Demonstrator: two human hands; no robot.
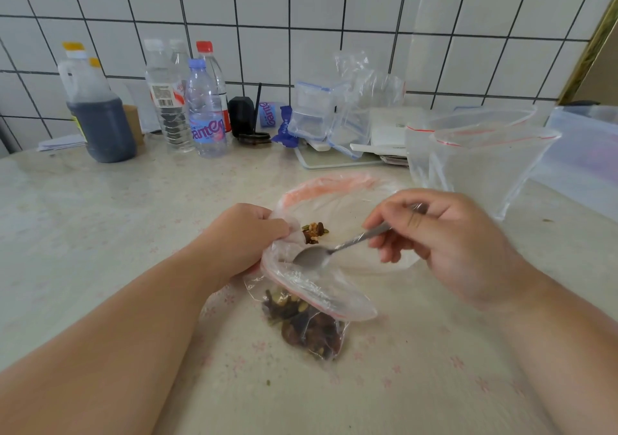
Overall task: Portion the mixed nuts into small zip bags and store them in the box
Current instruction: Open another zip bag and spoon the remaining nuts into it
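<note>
My left hand (pixel 249 234) pinches the rims of two clear bags with red zip strips. The small zip bag (pixel 309 324) lies nearest me and holds a heap of mixed nuts. Behind it the large zip bag (pixel 337 200) lies open with only a few nuts (pixel 314 230) left inside. My right hand (pixel 441 234) grips the handle of a metal spoon (pixel 312 256). The spoon's bowl looks empty and sits at the mouth of the small bag.
Two empty zip bags (pixel 485 157) stand open at the right, beside a translucent storage box (pixel 585 147). A stack of small bags (pixel 321 113) on a white tray, several water bottles (pixel 204 110) and a dark jug (pixel 97 113) line the tiled wall.
</note>
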